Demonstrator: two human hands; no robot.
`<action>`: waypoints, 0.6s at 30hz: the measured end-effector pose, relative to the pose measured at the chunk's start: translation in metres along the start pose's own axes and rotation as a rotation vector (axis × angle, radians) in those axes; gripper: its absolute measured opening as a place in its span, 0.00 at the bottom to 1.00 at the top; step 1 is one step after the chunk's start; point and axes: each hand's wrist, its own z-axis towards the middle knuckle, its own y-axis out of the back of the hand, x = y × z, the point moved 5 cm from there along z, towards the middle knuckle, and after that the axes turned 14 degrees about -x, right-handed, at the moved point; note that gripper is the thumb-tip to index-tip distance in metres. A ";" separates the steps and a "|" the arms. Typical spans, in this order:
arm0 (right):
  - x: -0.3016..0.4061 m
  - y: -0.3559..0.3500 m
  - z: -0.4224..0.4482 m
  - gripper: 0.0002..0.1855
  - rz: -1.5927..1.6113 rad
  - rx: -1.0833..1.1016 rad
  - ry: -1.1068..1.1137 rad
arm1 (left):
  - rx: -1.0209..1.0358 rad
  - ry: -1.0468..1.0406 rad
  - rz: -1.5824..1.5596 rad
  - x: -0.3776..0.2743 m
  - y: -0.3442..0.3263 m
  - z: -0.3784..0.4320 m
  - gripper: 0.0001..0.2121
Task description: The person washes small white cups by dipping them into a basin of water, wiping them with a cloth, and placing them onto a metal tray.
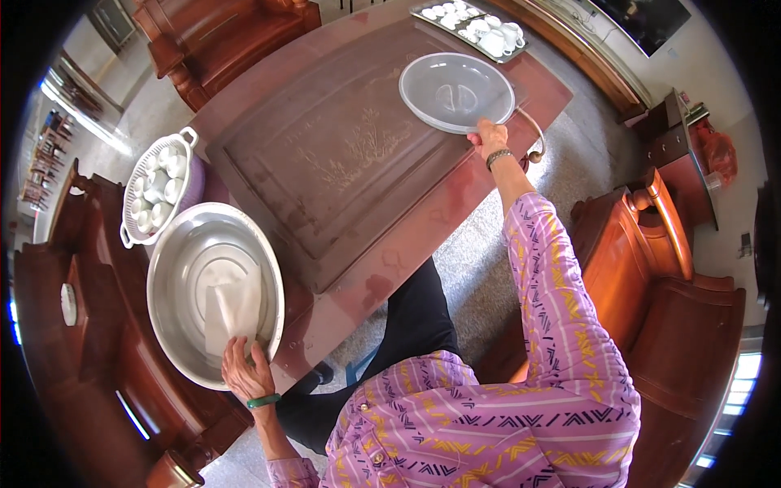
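A large metal basin [160, 287] stands on the near left corner of the wooden table [341, 293]. Inside it a white cloth [235, 305] spreads over the bottom and side. My left hand [247, 369], with a green bangle at the wrist, reaches over the basin's near rim and holds the cloth's lower end; the fingertips are partly hidden. With my arm stretched far to the right, my right hand [490, 137] grips the near rim of a translucent grey plastic basin [427, 91]. That basin rests at the table's right end, with nothing seen inside.
A white and purple plastic basket [194, 177] of white cups [155, 183] sits beyond the metal basin. Trays [501, 59] with white cups and pitchers [493, 41] lie at the far right. Wooden chairs [226, 46] and a bench [634, 244] surround the table.
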 end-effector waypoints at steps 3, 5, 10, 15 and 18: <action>0.001 0.004 -0.020 0.10 -0.039 -0.019 0.158 | -0.021 -0.006 -0.005 0.004 0.002 -0.001 0.11; 0.003 0.000 -0.034 0.08 -0.170 0.118 0.279 | -0.033 -0.013 -0.016 0.000 0.004 0.000 0.11; 0.020 -0.021 -0.103 0.06 0.018 0.358 0.421 | -0.077 -0.025 -0.025 -0.002 0.004 0.001 0.10; 0.033 -0.056 -0.176 0.05 -0.003 0.575 0.484 | -0.120 0.000 -0.018 -0.002 0.007 0.000 0.11; 0.032 -0.066 -0.217 0.05 0.069 0.639 0.455 | -0.153 0.007 -0.023 0.001 0.005 -0.001 0.10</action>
